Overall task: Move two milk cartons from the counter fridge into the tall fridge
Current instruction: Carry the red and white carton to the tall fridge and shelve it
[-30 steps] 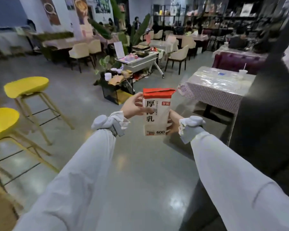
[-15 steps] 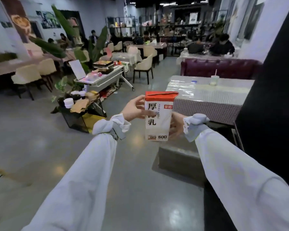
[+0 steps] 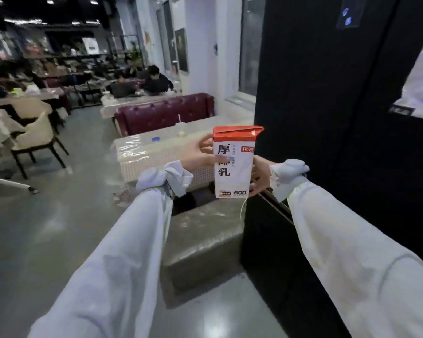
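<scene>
You've got the milk carton (image 3: 233,164) upright at chest height, dead ahead at twelve o'clock, with both hands on it. Your left hand (image 3: 200,153) presses on its nine o'clock side, thumb laid across the printed front. Your right hand (image 3: 259,175) presses on the three o'clock side, lower down near the base, its fingers wrapped out of sight behind. So the hands are together, clamped on the carton from opposite sides, nothing beneath it but air. That two-sided squeeze looks meant to keep the red folded top level while you walk.

Only one carton shows here; whether it's the first or second of the pair, I can't tell.

The tall fridge (image 3: 340,118), I'd judge, is that black glossy slab filling the view from one to three o'clock, and its doors appear closed. The carton sits just beside its left edge, not touching. Off at ten o'clock there's a covered table (image 3: 156,147) with a maroon sofa (image 3: 161,113) behind it, and a low bench (image 3: 205,240) at six o'clock below the carton.

Next call, to my eye: you'll need a hand free for that door, so shift the carton into one firm grip first. It's tall and smooth, and a one-handed hold could let it tip.
</scene>
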`<action>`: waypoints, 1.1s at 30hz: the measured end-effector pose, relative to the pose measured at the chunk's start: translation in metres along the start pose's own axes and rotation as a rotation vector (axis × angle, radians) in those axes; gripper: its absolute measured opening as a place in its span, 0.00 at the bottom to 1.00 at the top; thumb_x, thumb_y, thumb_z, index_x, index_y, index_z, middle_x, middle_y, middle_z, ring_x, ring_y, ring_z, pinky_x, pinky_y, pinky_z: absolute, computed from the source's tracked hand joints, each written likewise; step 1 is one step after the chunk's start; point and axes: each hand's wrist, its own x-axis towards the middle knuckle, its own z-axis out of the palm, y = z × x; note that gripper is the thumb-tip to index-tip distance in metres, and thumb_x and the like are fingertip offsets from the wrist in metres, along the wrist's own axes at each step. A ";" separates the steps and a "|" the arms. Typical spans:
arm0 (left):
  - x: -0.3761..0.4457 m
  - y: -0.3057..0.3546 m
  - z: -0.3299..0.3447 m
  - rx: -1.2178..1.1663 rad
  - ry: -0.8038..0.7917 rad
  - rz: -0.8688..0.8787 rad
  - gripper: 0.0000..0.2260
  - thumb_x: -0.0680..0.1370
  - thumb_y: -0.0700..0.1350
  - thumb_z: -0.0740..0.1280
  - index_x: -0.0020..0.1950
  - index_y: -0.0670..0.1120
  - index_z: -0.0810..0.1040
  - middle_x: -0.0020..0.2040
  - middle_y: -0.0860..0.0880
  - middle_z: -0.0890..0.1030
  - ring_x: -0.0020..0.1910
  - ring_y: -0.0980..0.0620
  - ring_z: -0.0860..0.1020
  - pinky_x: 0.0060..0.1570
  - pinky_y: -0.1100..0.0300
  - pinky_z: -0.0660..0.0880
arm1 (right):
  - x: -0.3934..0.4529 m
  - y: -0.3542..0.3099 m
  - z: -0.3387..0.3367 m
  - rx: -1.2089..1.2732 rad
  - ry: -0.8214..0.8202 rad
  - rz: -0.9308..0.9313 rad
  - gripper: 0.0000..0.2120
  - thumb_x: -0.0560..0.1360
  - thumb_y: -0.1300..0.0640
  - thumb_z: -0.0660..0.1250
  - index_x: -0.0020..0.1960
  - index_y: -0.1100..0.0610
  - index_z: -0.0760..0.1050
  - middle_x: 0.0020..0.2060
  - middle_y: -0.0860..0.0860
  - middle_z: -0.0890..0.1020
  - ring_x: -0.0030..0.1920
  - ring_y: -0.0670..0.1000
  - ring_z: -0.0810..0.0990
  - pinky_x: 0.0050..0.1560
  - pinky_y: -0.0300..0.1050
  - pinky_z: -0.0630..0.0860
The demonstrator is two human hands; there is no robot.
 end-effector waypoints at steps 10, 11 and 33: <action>0.041 0.026 0.053 -0.075 -0.531 0.239 0.27 0.68 0.41 0.81 0.65 0.50 0.76 0.57 0.47 0.85 0.52 0.54 0.85 0.49 0.56 0.83 | -0.096 0.048 -0.018 0.274 0.529 -0.060 0.35 0.67 0.28 0.65 0.55 0.59 0.75 0.53 0.62 0.80 0.50 0.65 0.81 0.52 0.64 0.79; 0.038 0.033 0.063 -0.090 -0.570 0.262 0.27 0.69 0.41 0.80 0.65 0.49 0.76 0.56 0.48 0.85 0.51 0.56 0.85 0.48 0.58 0.83 | -0.112 0.056 -0.021 0.296 0.579 -0.053 0.38 0.66 0.28 0.64 0.58 0.60 0.75 0.54 0.62 0.80 0.52 0.65 0.81 0.54 0.64 0.78; -0.043 0.095 0.115 -0.311 -0.920 0.412 0.23 0.72 0.42 0.78 0.65 0.46 0.78 0.57 0.48 0.86 0.53 0.52 0.86 0.53 0.51 0.83 | -0.269 0.107 0.043 0.438 0.991 0.014 0.37 0.69 0.25 0.57 0.54 0.59 0.77 0.52 0.59 0.83 0.52 0.63 0.82 0.55 0.61 0.79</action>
